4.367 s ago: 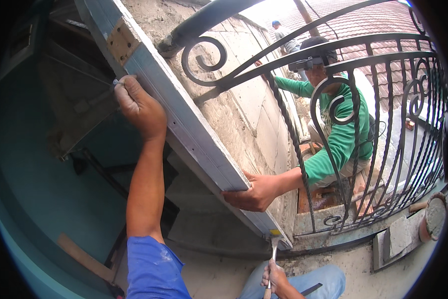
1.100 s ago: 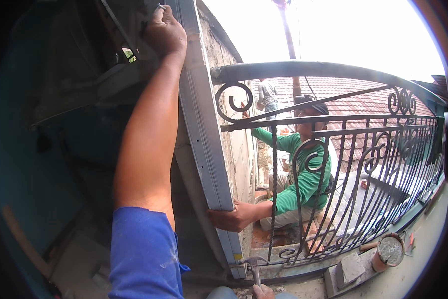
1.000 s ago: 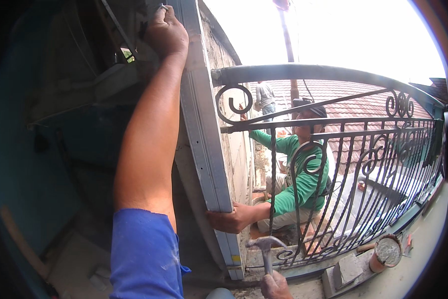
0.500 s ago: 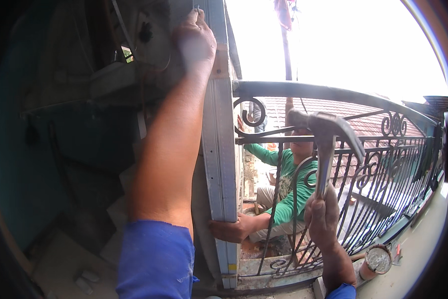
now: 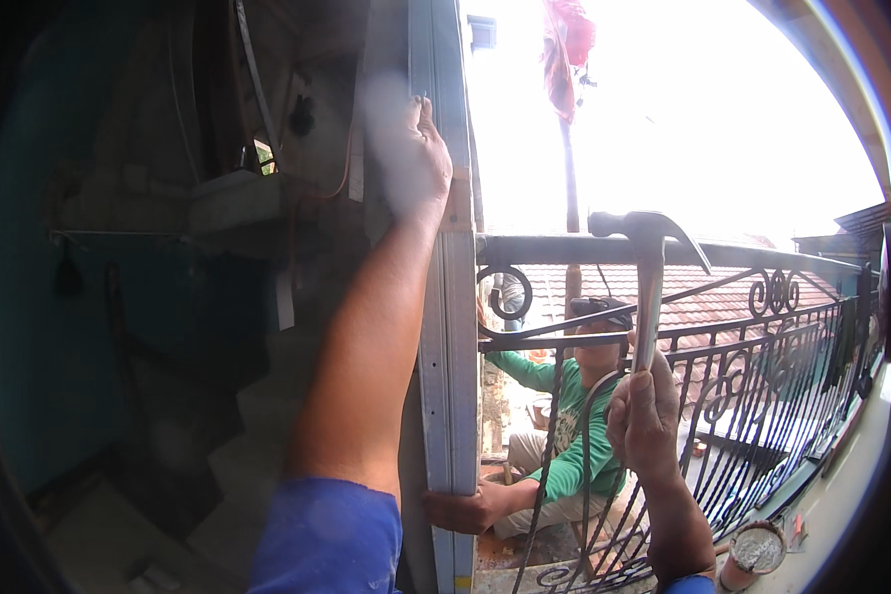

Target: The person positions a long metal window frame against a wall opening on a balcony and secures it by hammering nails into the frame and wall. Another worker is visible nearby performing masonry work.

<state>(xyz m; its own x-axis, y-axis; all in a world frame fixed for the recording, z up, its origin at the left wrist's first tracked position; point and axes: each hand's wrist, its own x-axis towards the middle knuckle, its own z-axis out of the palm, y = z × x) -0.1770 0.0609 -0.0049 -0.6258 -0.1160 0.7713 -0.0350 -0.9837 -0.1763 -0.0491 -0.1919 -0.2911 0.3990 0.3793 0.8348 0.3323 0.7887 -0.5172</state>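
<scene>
Up high, the left hand [image 5: 413,148] is clasping the pale blue frame post [image 5: 447,376], which is standing upright at twelve o'clock, while the right hand [image 5: 645,421] is gripping a claw hammer [image 5: 649,267] at three o'clock, head raised. Striking well probably means keeping the post plumb and swinging squarely, clear of the steadying fingers. Below, a co-worker's hand [image 5: 470,510] is bracing the post's foot. Behind it, an iron railing [image 5: 762,396] is edging a balcony; rough steps [image 5: 257,445] are falling away at eight o'clock.
</scene>
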